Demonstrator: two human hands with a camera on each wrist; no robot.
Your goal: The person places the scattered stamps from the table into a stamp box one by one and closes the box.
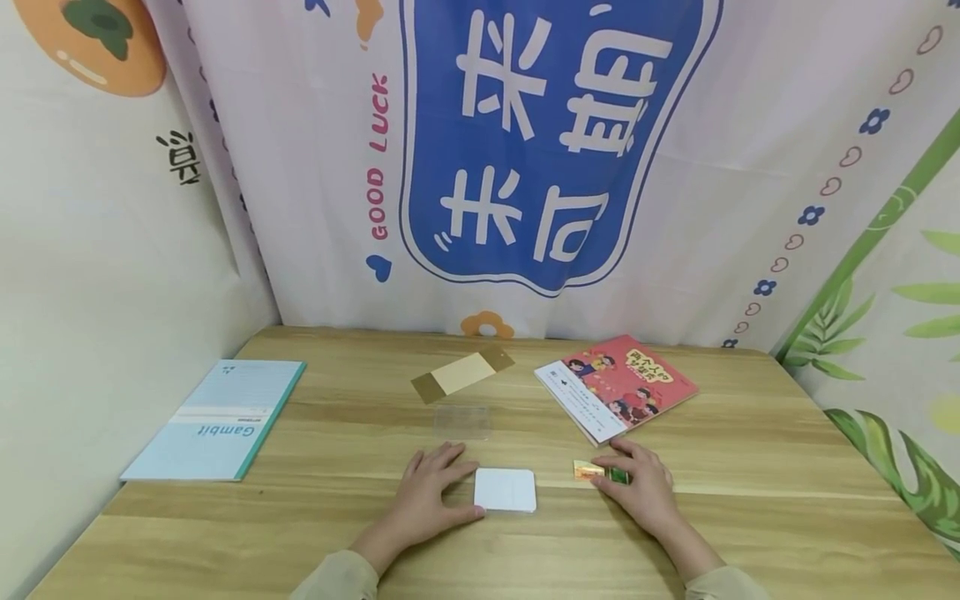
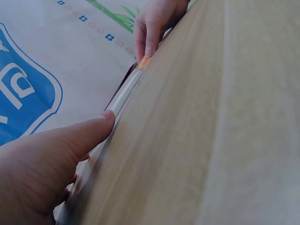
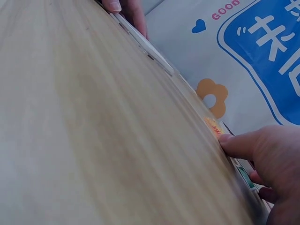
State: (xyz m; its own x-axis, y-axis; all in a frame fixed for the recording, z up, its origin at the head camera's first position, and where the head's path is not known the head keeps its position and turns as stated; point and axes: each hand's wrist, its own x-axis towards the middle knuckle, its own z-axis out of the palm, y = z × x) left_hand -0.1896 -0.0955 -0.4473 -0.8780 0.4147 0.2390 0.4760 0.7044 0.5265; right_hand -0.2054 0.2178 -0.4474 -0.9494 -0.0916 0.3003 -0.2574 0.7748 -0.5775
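A white, round-cornered card-like piece (image 1: pixel 506 490) lies flat on the table, thin in the left wrist view. At its left end is my left hand (image 1: pixel 426 504), fingers spread and fairly straight. The thumb touches its near left corner, and the index fingertip lies by its far left corner. To the right, my right hand (image 1: pixel 641 492) pinches a small shiny piece (image 1: pixel 587 471), orange-gold at one end and green at the other, between thumb and index finger. Part of that piece is hidden under the fingers. A clear plastic piece (image 1: pixel 461 422) lies just beyond the left hand.
A cream-and-brown strip (image 1: pixel 461 374) lies farther back on the wooden table (image 1: pixel 375 375). A red picture book (image 1: pixel 637 375) sits beyond the right hand. On the left rests a light-blue notebook (image 1: pixel 217 421). Printed cloth (image 1: pixel 315 167) hangs behind the table's back edge.
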